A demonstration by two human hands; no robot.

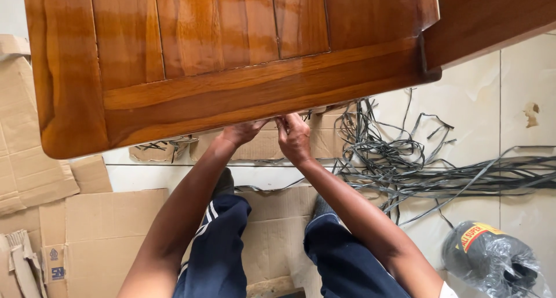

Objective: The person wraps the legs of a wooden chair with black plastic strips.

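Observation:
A large varnished wooden panel [231, 60] with slats fills the top of the head view. Both my hands reach under its near edge. My left hand [243, 131] has its fingers tucked beneath the wood, partly hidden. Close beside it, my right hand [294, 137] also presses up at the underside of the edge. What the fingers grip under the panel is hidden. A piece of cardboard [266, 144] lies just behind the hands. My knees in dark blue trousers [220, 246] are below.
Flattened cardboard sheets [104, 228] cover the floor at left and centre. A tangle of grey plastic strapping [405, 165] spreads over the white tiles at right. A dark roll wrapped in clear plastic [492, 260] sits at the lower right.

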